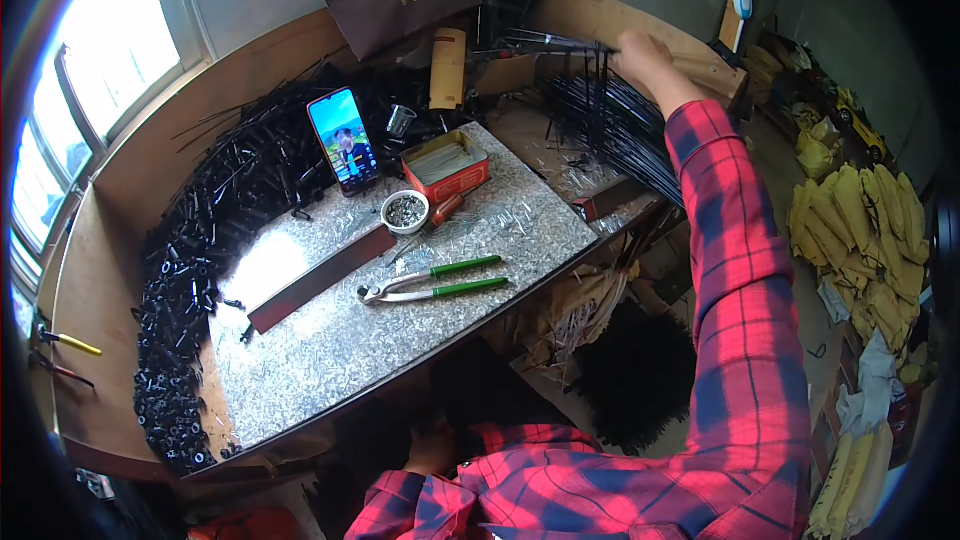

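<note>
My right hand (pixel 642 58) reaches to the far right over the workbench. Its fingers are closed on some thin dark rods (pixel 548 40), which stick out to the left of the fist. Just below it, a large bundle of thin black rods (pixel 630 130) lies along the bench's right side. Low in front of the bench, near my lap, is my left hand (pixel 432 452); shadow hides its fingers. Green-handled end-cutting pincers (pixel 435 286) lie on the speckled board (pixel 330 380). Behind them are a white cup of small metal pieces (pixel 405 211) and a red tin (pixel 446 170).
A lit phone (pixel 342 140) leans upright among piled black plastic parts (pixel 230 175). A dark rectangular bar (pixel 320 280) lies across the board. A curved wooden wall (pixel 110 270) edges the bench. Yellow packages (pixel 860 230) are stacked to the right.
</note>
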Tool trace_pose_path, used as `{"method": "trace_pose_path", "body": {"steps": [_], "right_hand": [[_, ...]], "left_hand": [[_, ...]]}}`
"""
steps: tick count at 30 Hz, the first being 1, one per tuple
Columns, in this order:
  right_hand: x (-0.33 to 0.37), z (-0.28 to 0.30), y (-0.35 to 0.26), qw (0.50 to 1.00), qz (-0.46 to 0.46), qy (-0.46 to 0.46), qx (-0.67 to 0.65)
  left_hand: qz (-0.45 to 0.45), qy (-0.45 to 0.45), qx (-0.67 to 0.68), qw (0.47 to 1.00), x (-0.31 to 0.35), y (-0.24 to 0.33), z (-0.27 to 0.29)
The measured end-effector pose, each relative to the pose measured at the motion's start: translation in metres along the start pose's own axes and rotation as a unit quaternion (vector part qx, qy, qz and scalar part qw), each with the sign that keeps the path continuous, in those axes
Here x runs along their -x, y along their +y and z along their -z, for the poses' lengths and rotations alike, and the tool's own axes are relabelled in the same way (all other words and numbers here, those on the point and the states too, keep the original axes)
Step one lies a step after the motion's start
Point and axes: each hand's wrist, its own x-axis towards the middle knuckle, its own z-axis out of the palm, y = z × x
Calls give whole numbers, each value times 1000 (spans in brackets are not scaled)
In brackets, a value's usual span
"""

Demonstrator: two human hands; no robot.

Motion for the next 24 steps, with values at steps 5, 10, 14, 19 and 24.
{"method": "trace_pose_path", "body": {"steps": [5,10,14,19,24], "right_hand": [[-24,-14,11,999,30,17,34],[-25,-14,6,999,-11,44,-23],[-21,-18,16,997,-32,73,-8],[-18,-3,25,1000,-18,-24,4],[-16,22,5,998,31,50,-31]], "left_hand": [[17,11,77,997,-2,-3,-1],[49,111,117,986,-18,-20,-74],[62,118,198,971,-15,-9,-48],[4,-12,73,997,16,7,60],[-5,23,129,991,33,-8,71]]}}
